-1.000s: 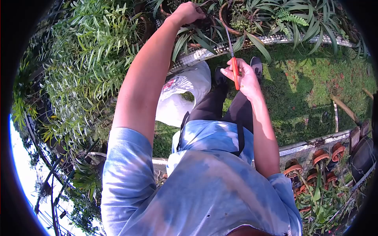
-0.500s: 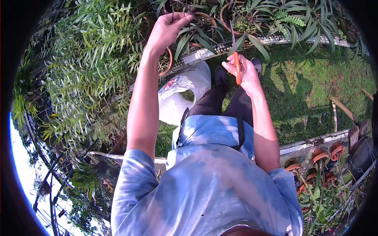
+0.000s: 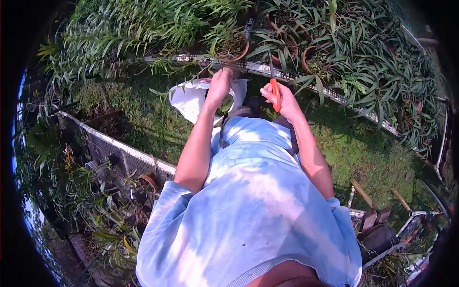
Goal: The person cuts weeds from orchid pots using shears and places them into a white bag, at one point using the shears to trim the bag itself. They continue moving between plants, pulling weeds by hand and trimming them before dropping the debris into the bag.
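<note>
My right hand [image 3: 287,101] is closed around the orange handles of a pair of scissors [image 3: 276,93], whose thin blades point away from me toward the potted plants. My left hand [image 3: 220,87] is closed above the opening of a white plastic bag [image 3: 187,101]. Whatever its fingers may hold is hidden or too small to make out. The bag hangs or stands on the grass side of the plant bench, left of my legs. Just beyond my left hand is a clay pot [image 3: 233,56] with a leafy plant.
Dense potted plants [image 3: 354,62] fill a mesh bench with a pale edge [image 3: 263,68] in front of me. Grass [image 3: 363,158] lies below. Behind me on the left runs another mesh bench [image 3: 129,148] with pots; wooden stakes [image 3: 363,193] stick out at right.
My left hand has come down from the plants to above the white bag. The scissors remain in my right hand, slightly lower and to the left. My view has turned.
</note>
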`<state>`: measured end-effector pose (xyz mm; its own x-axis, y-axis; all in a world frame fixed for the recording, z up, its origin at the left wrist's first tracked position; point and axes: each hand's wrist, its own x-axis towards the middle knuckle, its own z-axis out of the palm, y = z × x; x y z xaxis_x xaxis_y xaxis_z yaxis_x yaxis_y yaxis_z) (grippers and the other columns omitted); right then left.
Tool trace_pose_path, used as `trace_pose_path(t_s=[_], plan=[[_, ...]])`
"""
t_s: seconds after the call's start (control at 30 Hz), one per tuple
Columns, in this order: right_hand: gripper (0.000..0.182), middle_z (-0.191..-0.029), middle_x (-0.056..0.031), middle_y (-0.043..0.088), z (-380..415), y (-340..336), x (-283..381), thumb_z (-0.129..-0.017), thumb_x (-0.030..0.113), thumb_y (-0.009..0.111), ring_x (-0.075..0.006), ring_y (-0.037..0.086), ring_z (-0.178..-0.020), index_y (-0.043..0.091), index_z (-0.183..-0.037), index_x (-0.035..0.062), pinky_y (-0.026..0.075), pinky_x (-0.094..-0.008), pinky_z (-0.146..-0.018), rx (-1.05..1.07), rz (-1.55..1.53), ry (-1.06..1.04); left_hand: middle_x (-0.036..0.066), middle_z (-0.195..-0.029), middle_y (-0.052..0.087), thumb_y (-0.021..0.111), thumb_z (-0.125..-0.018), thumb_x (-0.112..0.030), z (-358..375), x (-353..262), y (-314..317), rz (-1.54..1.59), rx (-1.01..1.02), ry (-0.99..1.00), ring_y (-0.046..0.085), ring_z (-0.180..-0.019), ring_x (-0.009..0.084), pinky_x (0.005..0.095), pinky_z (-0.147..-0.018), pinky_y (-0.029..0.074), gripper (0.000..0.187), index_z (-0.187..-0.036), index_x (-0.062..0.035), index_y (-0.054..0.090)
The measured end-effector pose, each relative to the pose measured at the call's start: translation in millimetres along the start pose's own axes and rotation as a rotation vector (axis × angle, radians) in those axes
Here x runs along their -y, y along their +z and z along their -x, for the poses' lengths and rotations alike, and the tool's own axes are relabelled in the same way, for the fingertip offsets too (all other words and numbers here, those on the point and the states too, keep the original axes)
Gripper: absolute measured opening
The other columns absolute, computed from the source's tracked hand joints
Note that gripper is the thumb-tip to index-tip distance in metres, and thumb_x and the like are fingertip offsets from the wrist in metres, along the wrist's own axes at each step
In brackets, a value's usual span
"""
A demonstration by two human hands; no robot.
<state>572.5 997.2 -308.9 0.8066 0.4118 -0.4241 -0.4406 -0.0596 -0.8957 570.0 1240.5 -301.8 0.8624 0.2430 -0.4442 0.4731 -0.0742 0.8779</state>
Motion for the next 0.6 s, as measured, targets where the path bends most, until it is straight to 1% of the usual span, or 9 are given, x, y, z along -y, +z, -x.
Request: trace_pose_path(t_s=[0.03, 0.1, 0.13, 0.23, 0.33, 0.43, 0.47, 0.57, 0.6], plan=[[0.021, -0.091, 0.0030, 0.060, -2, 5, 0, -0.094, 0.024, 0.075, -0.0072, 0.057, -0.081, 0.061, -0.094, 0.0078, 0.049, -0.0260, -0.074, 0.073, 0.066, 0.018, -0.001, -0.067, 0.047, 0.044, -0.099, -0.026, 0, 23, -9, -0.005, -0.012, 0.037, 0.042, -0.062, 0.0122, 0.0324, -0.056, 0.033, 0.031, -0.075, -0.0079, 0.050], [0.024, -0.085, 0.0043, 0.058, -11, 12, -1, -0.092, 0.025, 0.078, -0.0054, 0.052, -0.076, 0.062, -0.094, 0.0070, 0.045, -0.0235, -0.070, 0.217, 0.236, 0.043, 0.000, -0.064, 0.044, 0.044, -0.098, -0.026, 6, 55, -25, 0.164, -0.043, -0.148, 0.040, -0.056, 0.0143, 0.0358, -0.053, 0.031, 0.031, -0.072, -0.0085, 0.049], [0.026, -0.085, 0.0046, 0.057, -16, 17, -2, -0.092, 0.027, 0.079, -0.0053, 0.051, -0.075, 0.062, -0.094, 0.0068, 0.044, -0.0233, -0.069, 0.285, 0.326, 0.029, -0.005, -0.066, 0.043, 0.042, -0.099, -0.026, 17, 69, -31, 0.202, -0.080, -0.213, 0.038, -0.056, 0.0094, 0.0278, -0.052, 0.030, 0.023, -0.083, -0.0120, 0.053], [0.030, -0.084, 0.0052, 0.056, -23, 30, 3, -0.090, 0.031, 0.080, -0.0054, 0.050, -0.075, 0.063, -0.096, 0.0064, 0.043, -0.0228, -0.069, 0.413, 0.494, 0.025, -0.005, -0.067, 0.045, 0.043, -0.097, -0.028, 38, 123, -54, 0.479, -0.105, -0.507, 0.034, -0.051, 0.0086, 0.0267, -0.044, 0.025, 0.022, -0.086, -0.0122, 0.053], [0.036, -0.079, 0.0053, 0.053, -38, 45, 0, -0.086, 0.035, 0.083, -0.0066, 0.047, -0.072, 0.063, -0.090, 0.0060, 0.041, -0.0244, -0.066, 0.435, 0.515, 0.118, -0.004, -0.066, 0.047, 0.045, -0.097, -0.029, 50, 183, -66, 0.440, -0.087, -0.607, 0.034, -0.049, 0.0086, 0.0262, -0.041, 0.022, 0.024, -0.084, -0.0116, 0.054], [0.036, -0.078, 0.0044, 0.055, -46, 58, -13, -0.085, 0.036, 0.084, -0.0072, 0.048, -0.071, 0.064, -0.090, 0.0057, 0.042, -0.0250, -0.066, 0.444, 0.458, 0.178, -0.003, -0.067, 0.048, 0.047, -0.097, -0.030, 41, 197, -70, 0.330, -0.079, -0.631, 0.035, -0.049, 0.0088, 0.0266, -0.042, 0.024, 0.028, -0.079, -0.0111, 0.056], [0.036, -0.078, 0.0043, 0.056, -48, 62, -12, -0.085, 0.035, 0.084, -0.0071, 0.049, -0.071, 0.064, -0.091, 0.0057, 0.042, -0.0249, -0.065, 0.443, 0.466, 0.192, -0.001, -0.066, 0.049, 0.051, -0.097, -0.026, 34, 196, -73, 0.283, -0.093, -0.650, 0.036, -0.049, 0.0096, 0.0287, -0.044, 0.028, 0.029, -0.074, -0.0109, 0.056], [0.035, -0.083, 0.0037, 0.060, -53, 73, -2, -0.088, 0.035, 0.082, -0.0068, 0.054, -0.075, 0.064, -0.096, 0.0061, 0.046, -0.0253, -0.071, 0.484, 0.518, 0.258, 0.000, -0.067, 0.052, 0.055, -0.097, -0.020, 11, 205, -76, 0.367, -0.211, -0.615, 0.041, -0.051, 0.0116, 0.0306, -0.048, 0.035, 0.025, -0.074, -0.0103, 0.058], [0.035, -0.085, 0.0035, 0.061, -57, 77, 2, -0.089, 0.035, 0.081, -0.0067, 0.057, -0.078, 0.063, -0.098, 0.0062, 0.049, -0.0255, -0.074, 0.503, 0.536, 0.279, 0.002, -0.067, 0.053, 0.059, -0.098, -0.020, -2, 225, -79, 0.470, -0.210, -0.621, 0.045, -0.055, 0.0135, 0.0313, -0.053, 0.041, 0.022, -0.080, -0.0073, 0.061]])
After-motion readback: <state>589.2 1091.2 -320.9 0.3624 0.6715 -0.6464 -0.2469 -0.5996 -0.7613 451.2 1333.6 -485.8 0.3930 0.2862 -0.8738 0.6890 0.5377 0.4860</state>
